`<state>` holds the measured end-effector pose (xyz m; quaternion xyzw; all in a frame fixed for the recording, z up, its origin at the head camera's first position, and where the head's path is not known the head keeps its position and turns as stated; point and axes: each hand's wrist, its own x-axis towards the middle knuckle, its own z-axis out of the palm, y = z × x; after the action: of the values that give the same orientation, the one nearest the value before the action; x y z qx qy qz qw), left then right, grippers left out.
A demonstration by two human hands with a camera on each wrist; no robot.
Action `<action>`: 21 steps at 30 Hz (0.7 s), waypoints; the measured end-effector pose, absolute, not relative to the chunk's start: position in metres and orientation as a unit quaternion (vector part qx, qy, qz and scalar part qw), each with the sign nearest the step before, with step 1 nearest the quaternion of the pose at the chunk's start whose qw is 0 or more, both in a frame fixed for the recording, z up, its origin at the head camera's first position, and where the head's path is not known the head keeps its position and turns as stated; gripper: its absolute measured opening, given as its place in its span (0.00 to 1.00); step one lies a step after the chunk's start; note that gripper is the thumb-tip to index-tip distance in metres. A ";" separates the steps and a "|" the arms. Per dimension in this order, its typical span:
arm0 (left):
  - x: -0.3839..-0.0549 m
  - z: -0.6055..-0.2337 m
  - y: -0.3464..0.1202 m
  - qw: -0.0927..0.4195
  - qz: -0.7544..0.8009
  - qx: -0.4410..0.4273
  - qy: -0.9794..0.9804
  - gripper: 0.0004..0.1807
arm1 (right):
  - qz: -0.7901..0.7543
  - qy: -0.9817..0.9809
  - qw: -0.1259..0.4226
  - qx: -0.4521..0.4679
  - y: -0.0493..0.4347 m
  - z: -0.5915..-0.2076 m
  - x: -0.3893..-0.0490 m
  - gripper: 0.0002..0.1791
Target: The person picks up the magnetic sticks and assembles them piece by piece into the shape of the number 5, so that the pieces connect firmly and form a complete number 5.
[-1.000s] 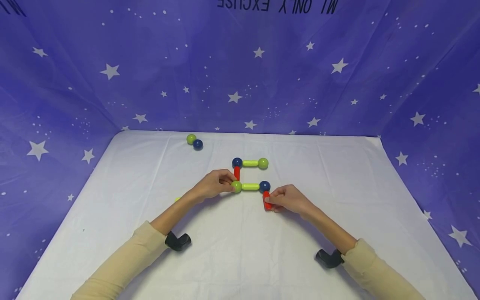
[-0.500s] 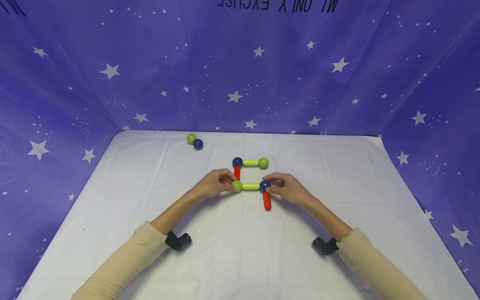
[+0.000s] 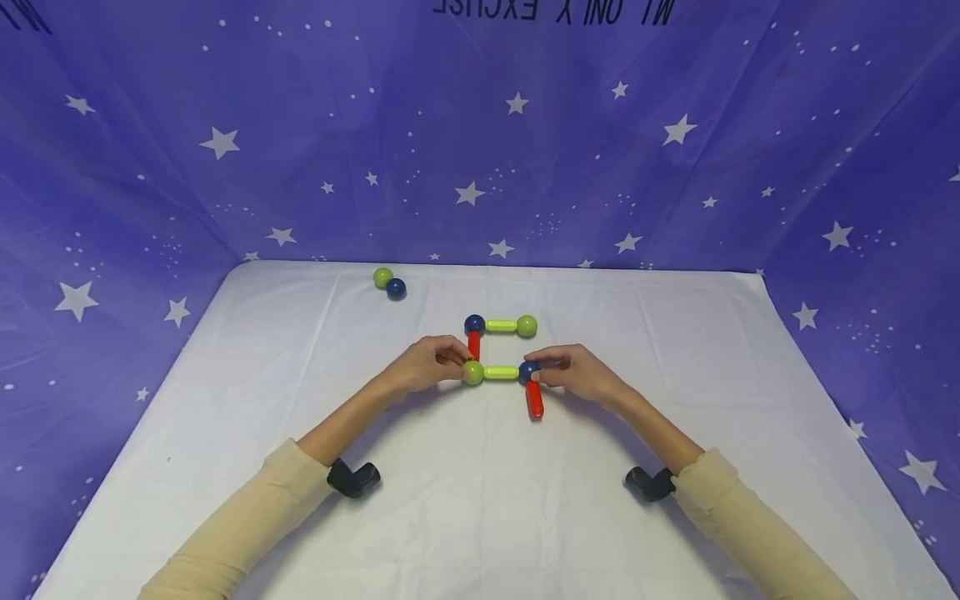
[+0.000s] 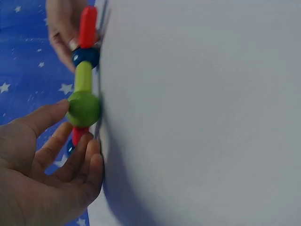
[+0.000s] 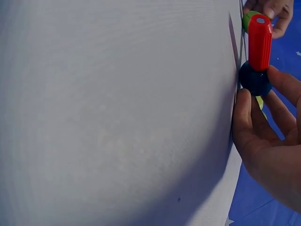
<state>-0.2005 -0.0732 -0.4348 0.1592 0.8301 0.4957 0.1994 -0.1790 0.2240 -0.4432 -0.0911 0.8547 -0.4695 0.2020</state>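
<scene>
Magnetic balls and rods form an S-like shape on the white cloth. My left hand (image 3: 426, 367) pinches the green ball (image 3: 473, 372) at its near left corner, thumb on the ball in the left wrist view. My right hand (image 3: 581, 372) holds the dark blue ball (image 5: 255, 79) at the near right corner between thumb and fingers. A yellow-green rod (image 3: 502, 372) links these two balls. From the blue ball a red rod (image 3: 535, 401) points toward me, its free end showing a metal dot. Another red rod (image 3: 474, 345) runs back from the green ball to a far blue ball (image 3: 475, 325).
A second yellow-green rod (image 3: 501, 326) joins the far blue ball to another green ball (image 3: 527, 326). Back left on the cloth (image 3: 300, 350) lie a loose green ball (image 3: 383, 278) and a loose blue ball (image 3: 396, 289), side by side. Starry purple fabric (image 3: 480, 150) stands behind and at both sides.
My right hand has let go of the near red rod and moved up to the blue ball, which it now holds. My left hand stays on the green ball.
</scene>
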 end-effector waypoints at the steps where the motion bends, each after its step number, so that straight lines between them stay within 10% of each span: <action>1: -0.203 -0.432 -0.076 0.191 0.493 0.157 0.834 0.13 | -0.469 0.855 0.203 -0.093 0.224 -0.443 -0.179 0.23; 11: -0.263 -0.417 -0.140 0.017 0.507 0.029 0.862 0.23 | -0.465 0.857 0.202 -0.090 0.223 -0.444 -0.179 0.22; 21: -0.289 -0.428 -0.151 -0.029 0.471 -0.010 0.882 0.21 | -0.474 0.852 0.204 -0.085 0.226 -0.445 -0.178 0.22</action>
<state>-0.2893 -0.1510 -0.4281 -0.0103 0.8818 0.4706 -0.0294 -0.1776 0.2262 -0.4448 -0.0853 0.8519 -0.4744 0.2045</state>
